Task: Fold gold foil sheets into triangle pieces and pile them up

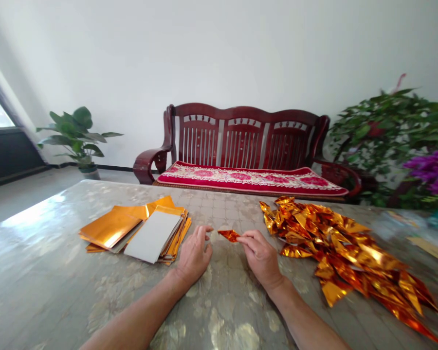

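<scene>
Between thumb and fingers of my right hand (260,256) is one end of a small folded foil paper piece (228,236), shiny orange-gold and pointed at its far tip. My left hand (196,253) is just left of that tip, apart from it, fingers loosely curled with a gap between thumb and forefinger and nothing in them. Left of it lies a stack of flat foil sheets (111,227), gold on one face, with a grey-backed sheet (154,237) on top. A large heap of folded foil pieces (336,238) spreads to the right of my right hand.
The patterned grey table (109,301) carries everything. Clear plastic and tan paper strips (428,250) lie at its right edge. Beyond it stands a dark red wooden bench (241,136) with a floral cushion. Potted plants (75,133) flank the bench, with purple flowers (432,170) at right.
</scene>
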A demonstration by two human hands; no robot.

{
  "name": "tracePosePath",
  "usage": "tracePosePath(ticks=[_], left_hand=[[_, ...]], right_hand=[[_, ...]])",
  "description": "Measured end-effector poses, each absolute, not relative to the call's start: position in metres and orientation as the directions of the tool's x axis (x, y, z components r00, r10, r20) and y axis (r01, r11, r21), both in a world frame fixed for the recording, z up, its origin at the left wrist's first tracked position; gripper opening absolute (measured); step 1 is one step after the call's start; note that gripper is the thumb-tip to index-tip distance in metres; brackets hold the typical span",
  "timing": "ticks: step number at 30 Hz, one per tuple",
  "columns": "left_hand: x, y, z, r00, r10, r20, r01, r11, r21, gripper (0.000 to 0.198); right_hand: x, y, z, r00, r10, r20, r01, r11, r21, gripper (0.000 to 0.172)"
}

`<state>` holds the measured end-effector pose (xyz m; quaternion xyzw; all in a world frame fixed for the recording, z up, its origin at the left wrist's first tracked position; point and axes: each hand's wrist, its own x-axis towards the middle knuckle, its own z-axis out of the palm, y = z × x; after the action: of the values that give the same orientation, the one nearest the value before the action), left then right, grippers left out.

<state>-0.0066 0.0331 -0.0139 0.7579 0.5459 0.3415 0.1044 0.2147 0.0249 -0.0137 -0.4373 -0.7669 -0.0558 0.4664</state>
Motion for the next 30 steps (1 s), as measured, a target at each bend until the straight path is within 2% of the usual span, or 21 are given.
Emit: tracePosePath(ticks=[3,7,10,15,24,30], left_hand=[[-0.006,0.034,-0.014,0.253,0.912,0.322,0.751,-0.395,0.529,0.037],[-0.005,0.035,-0.015,0.381,0.869,0.315,0.753,-0.489,0.439,0.031],[-0.004,0.037,-0.017,0.420,0.854,0.308,0.760,-0.516,0.395,0.025],[-0.005,0.040,-0.020,0.451,0.839,0.305,0.735,-0.543,0.406,0.024],[-0.005,0.041,-0.021,0.459,0.827,0.324,0.716,-0.560,0.417,0.025],[-0.005,0.041,-0.022,0.464,0.822,0.330,0.711,-0.568,0.415,0.024]], right_hand=[[0.216,0.027,-0.014,-0.172,0.611,0.773,0.752,0.588,-0.298,0.026],[0.217,0.028,-0.010,-0.141,0.619,0.773,0.790,0.541,-0.289,0.027],[0.220,0.030,-0.005,-0.087,0.649,0.756,0.813,0.485,-0.322,0.024],[0.236,0.041,0.008,-0.009,0.672,0.741,0.862,0.381,-0.335,0.024],[0.303,0.054,0.042,0.205,0.655,0.727,0.957,0.020,-0.289,0.019],[0.342,0.047,0.056,0.338,0.694,0.636,0.941,-0.228,-0.251,0.022]])
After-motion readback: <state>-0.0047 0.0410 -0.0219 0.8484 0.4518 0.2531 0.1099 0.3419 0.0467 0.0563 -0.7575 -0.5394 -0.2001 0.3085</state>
